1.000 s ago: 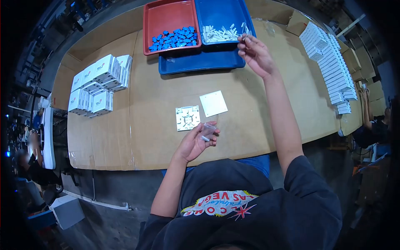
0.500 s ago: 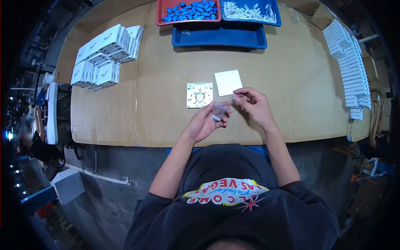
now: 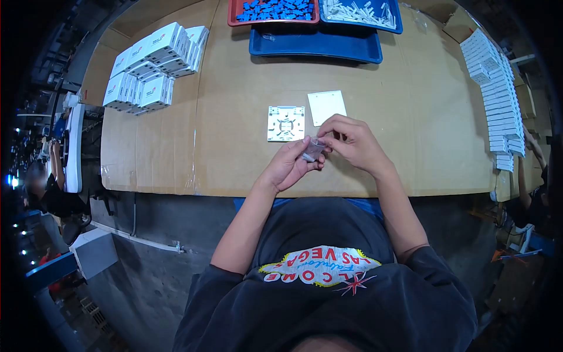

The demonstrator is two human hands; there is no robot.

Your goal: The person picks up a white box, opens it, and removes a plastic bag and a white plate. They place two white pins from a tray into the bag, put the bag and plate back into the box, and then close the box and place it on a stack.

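A small clear plastic bag (image 3: 313, 150) with something pale inside is held between the thumb and fingers of my left hand (image 3: 288, 166). At the bag's top, my right hand (image 3: 359, 146) has its thumb and fingertips pinched together; what they hold, if anything, is too small to make out. Just beyond my left hand lies a white square housing (image 3: 286, 124) with its inner fittings facing up. A flat white cover plate (image 3: 327, 106) rests beside it, to the right, partly behind my right hand.
Stacked white boxes (image 3: 153, 58) stand at the left, and rows of white units (image 3: 498, 100) line the right. A red tray (image 3: 275, 22) of blue parts, a blue tray (image 3: 399, 23) of white pieces and another blue tray (image 3: 316, 47) sit at the back. People are visible at both sides.
My right hand has moved in to the bag's opening; the thin white piece seen at its fingertips before no longer shows. The view has shifted slightly.
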